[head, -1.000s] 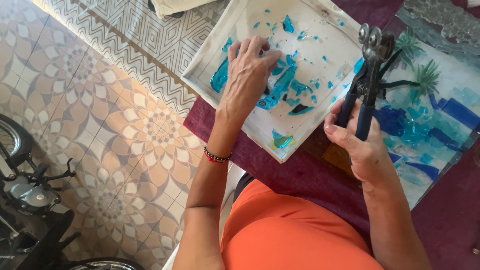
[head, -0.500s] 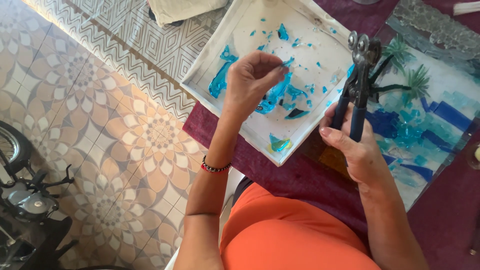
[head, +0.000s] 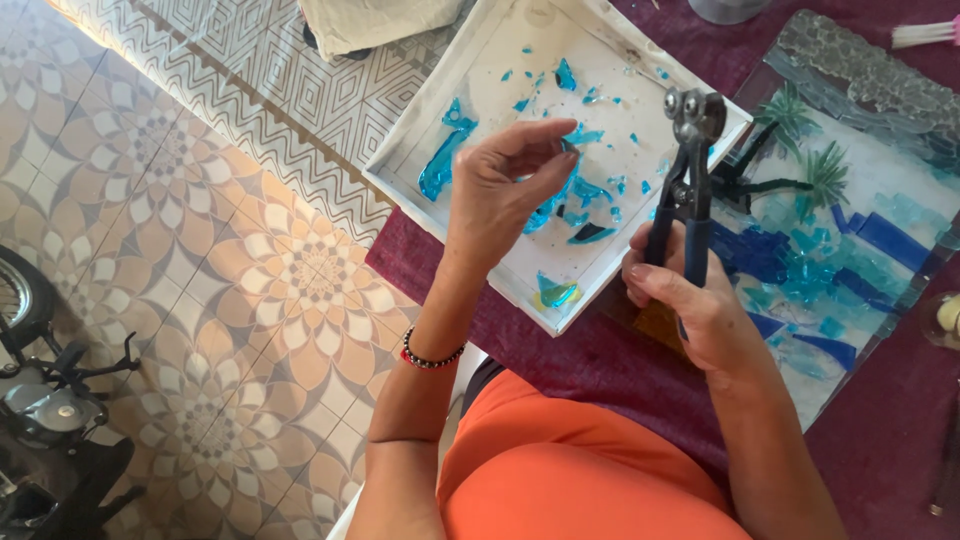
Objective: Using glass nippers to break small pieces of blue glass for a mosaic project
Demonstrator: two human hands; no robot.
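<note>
A: Since the earlier frame the left hand [head: 505, 190] has been lifted off the shallow white square tray [head: 420, 135], and its grip is now pinched shut — thumb against fingertips — on what seems a small blue glass shard, though little of it can be made out.

B: And the right hand [head: 690, 300]?

A: It is wrapped around the dark-handled wheeled glass nippers [head: 688, 170], held upright over the tray's corner; a piece appears to have been picked out for trimming.

B: The surface?

A: A maroon-covered surface [head: 600, 360] carries the tray of loose blue glass fragments [head: 570, 195] and, beside it, a blue-and-green glass mosaic panel [head: 850, 230]. Below lies a patterned tile floor [head: 200, 270] — a dark wheeled machine [head: 45, 400] is parked at its left edge.
</note>
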